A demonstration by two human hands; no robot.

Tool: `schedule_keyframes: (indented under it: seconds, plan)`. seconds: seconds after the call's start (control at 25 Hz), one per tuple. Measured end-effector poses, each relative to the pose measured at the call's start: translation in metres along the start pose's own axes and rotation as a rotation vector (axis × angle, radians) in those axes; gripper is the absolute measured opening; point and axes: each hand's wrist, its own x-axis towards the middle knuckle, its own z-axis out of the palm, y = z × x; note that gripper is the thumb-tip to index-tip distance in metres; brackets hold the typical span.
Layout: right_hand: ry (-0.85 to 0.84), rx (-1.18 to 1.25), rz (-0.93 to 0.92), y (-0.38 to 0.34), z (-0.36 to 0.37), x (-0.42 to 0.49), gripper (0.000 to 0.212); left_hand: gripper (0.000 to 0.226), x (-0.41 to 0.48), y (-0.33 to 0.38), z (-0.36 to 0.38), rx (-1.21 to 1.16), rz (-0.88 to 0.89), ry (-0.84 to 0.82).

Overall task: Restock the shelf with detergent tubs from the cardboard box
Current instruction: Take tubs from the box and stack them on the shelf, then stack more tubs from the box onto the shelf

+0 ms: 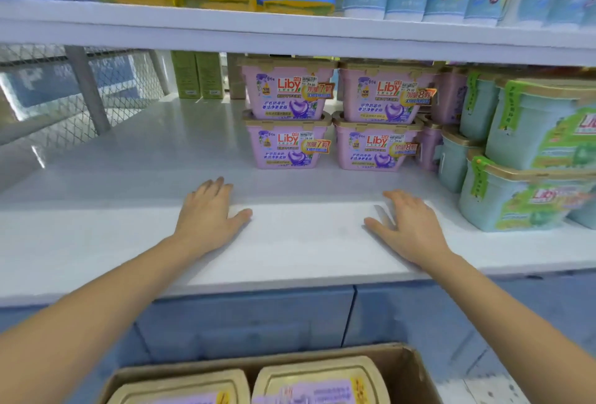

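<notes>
Now both hands, left hand and right hand, hover empty (fingers spread) over the shelf.

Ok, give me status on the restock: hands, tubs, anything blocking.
Left hand and right hand open, empty, over the shelf front. Two tubs in the cardboard box below. Pink tubs stacked at back. Nothing blocking.
</notes>
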Motion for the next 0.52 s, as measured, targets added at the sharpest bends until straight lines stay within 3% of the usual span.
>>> schedule_keyframes:
  seconds: [0.16, 0.52]
  plan:
    - [-0.030, -0.051, -0.035, -0.034, -0.010, -0.052, 0.097, 0.073, -0.062, -0.019, -0.030, 0.055, 0.019, -0.040]
    - [-0.047, -0.111, -0.141, -0.051, -0.019, -0.154, 0.079, 0.076, -0.189, -0.069, -0.049, 0.047, 0.064, -0.007]
